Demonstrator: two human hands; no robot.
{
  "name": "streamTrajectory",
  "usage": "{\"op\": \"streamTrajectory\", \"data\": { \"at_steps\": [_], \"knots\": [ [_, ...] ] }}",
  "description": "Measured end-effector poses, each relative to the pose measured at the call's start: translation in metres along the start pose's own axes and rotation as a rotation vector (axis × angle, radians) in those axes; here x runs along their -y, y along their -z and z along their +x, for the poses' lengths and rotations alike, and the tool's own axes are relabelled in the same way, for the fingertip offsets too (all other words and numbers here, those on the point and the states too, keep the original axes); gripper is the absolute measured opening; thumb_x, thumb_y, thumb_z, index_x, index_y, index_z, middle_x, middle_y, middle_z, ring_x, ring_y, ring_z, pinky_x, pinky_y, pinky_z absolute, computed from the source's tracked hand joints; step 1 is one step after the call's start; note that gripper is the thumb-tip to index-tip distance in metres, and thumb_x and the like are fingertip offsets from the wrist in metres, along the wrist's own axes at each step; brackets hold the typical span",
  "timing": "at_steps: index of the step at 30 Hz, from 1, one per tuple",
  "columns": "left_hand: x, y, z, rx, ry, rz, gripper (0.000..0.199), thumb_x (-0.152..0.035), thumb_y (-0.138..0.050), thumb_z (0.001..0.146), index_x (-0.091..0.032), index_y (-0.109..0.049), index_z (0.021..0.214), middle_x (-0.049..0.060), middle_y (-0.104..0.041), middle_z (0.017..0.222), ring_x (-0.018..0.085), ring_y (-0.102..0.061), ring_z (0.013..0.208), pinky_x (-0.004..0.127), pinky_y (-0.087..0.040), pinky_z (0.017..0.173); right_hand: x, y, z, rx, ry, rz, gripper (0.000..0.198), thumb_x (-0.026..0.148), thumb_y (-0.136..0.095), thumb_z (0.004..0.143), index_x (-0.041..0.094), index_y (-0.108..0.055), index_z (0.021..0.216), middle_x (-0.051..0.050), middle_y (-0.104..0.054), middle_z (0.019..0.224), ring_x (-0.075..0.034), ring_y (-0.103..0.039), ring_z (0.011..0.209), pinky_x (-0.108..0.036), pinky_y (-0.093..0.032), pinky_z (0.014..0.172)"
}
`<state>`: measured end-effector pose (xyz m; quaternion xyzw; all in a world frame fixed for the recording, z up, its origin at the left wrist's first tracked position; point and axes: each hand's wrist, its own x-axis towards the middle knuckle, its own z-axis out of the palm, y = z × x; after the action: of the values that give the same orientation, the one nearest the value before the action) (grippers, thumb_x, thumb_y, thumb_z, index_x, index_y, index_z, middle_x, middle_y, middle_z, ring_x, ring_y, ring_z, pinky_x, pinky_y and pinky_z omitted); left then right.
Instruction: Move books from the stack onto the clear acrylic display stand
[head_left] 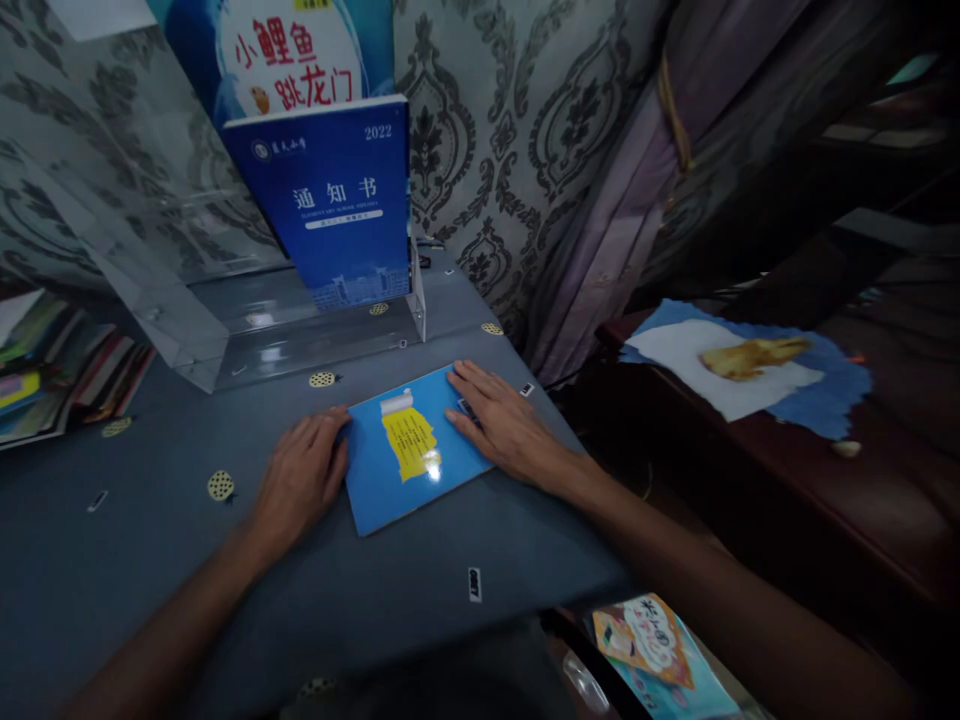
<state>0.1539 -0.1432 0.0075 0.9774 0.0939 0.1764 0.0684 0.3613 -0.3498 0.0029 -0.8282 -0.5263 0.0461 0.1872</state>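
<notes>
A light blue book (371, 450) with a yellow scroll-shaped text panel lies flat on the grey tabletop (405, 590), tilted slightly. At its left edge rests my left hand (304, 465), palm down, fingertips by the upper left corner and holding nothing. My right hand (510, 425) lies flat across the book's right side, fingers stretched toward its upper right corner and thumb on the cover. Behind them, a dark blue 2022 booklet (345, 240) stands upright in a clear acrylic rack (202, 340), in front of a taller book (300, 50) with red lettering.
Several books (67, 370) are piled at the far left. Patterned fabric (480, 130) covers the wall, beside a mauve curtain (600, 230). On the right, a dark red surface (847, 510) holds blue and white paper (667, 360). Another book (660, 650) lies below the table edge.
</notes>
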Motion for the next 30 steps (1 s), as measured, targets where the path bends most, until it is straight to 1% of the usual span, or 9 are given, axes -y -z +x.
{"op": "streamTrajectory", "data": {
  "at_steps": [3,6,9,15,18,23,27,30],
  "knots": [
    [0.000,0.001,0.000,-0.010,0.005,-0.040,0.029,-0.031,-0.037,0.101,-0.019,-0.054,0.121,0.012,-0.068,0.125,0.028,-0.065,0.113,0.046,-0.053,0.094,0.000,-0.001,0.002,0.001,0.003,-0.003,0.064,0.050,-0.031,0.103,0.010,-0.040,0.152,-0.016,-0.033,0.161,-0.028,-0.026,0.151,-0.050,-0.026,0.123],
    [0.000,0.002,0.000,0.008,0.021,-0.059,0.030,-0.031,-0.037,0.100,-0.021,-0.054,0.122,0.011,-0.068,0.126,0.028,-0.064,0.114,0.049,-0.052,0.098,0.000,-0.002,0.001,-0.005,0.005,0.001,0.063,0.050,-0.032,0.103,0.011,-0.039,0.152,-0.016,-0.034,0.161,-0.027,-0.027,0.151,-0.050,-0.026,0.123],
    [-0.001,0.004,0.000,0.022,0.025,-0.060,0.030,-0.031,-0.036,0.100,-0.021,-0.054,0.122,0.012,-0.067,0.127,0.029,-0.064,0.114,0.049,-0.052,0.097,0.000,-0.003,-0.004,-0.022,0.008,0.006,0.061,0.048,-0.033,0.104,0.012,-0.040,0.152,-0.016,-0.034,0.161,-0.028,-0.027,0.151,-0.052,-0.026,0.123],
    [-0.002,0.005,-0.001,0.019,0.007,-0.050,0.032,-0.031,-0.035,0.100,-0.019,-0.055,0.123,0.013,-0.067,0.126,0.029,-0.062,0.115,0.048,-0.051,0.097,0.004,-0.007,-0.034,-0.081,0.042,-0.020,0.056,0.044,-0.033,0.105,0.016,-0.039,0.153,-0.015,-0.036,0.160,-0.029,-0.028,0.151,-0.057,-0.027,0.121],
    [-0.001,0.005,-0.001,0.037,0.000,-0.037,0.033,-0.032,-0.034,0.101,-0.017,-0.055,0.123,0.014,-0.067,0.125,0.029,-0.062,0.113,0.048,-0.051,0.096,0.010,-0.009,-0.050,-0.104,0.027,-0.051,0.053,0.038,-0.033,0.105,0.016,-0.039,0.153,-0.015,-0.038,0.159,-0.028,-0.030,0.150,-0.056,-0.029,0.120],
    [-0.001,0.006,-0.001,0.043,-0.036,-0.030,0.035,-0.036,-0.037,0.102,-0.017,-0.055,0.124,0.013,-0.065,0.126,0.029,-0.060,0.114,0.048,-0.050,0.098,0.017,-0.012,-0.073,-0.130,0.024,-0.106,0.050,0.034,-0.033,0.105,0.016,-0.042,0.151,-0.014,-0.041,0.158,-0.029,-0.031,0.150,-0.058,-0.031,0.119],
    [-0.001,0.004,-0.001,0.028,-0.035,-0.026,0.036,-0.034,-0.035,0.102,-0.015,-0.056,0.124,0.014,-0.064,0.126,0.030,-0.059,0.114,0.049,-0.049,0.099,0.025,-0.014,-0.089,-0.181,0.082,-0.159,0.048,0.031,-0.037,0.104,0.014,-0.044,0.149,-0.016,-0.047,0.153,-0.029,-0.037,0.147,-0.059,-0.032,0.118],
    [0.000,0.003,0.000,0.026,-0.031,-0.048,0.036,-0.035,-0.035,0.102,-0.016,-0.057,0.123,0.014,-0.065,0.125,0.029,-0.060,0.113,0.049,-0.049,0.099,0.043,-0.016,-0.092,-0.172,0.178,-0.141,0.048,0.029,-0.040,0.104,0.012,-0.046,0.148,-0.018,-0.049,0.151,-0.030,-0.040,0.145,-0.060,-0.032,0.118]
  ]
}}
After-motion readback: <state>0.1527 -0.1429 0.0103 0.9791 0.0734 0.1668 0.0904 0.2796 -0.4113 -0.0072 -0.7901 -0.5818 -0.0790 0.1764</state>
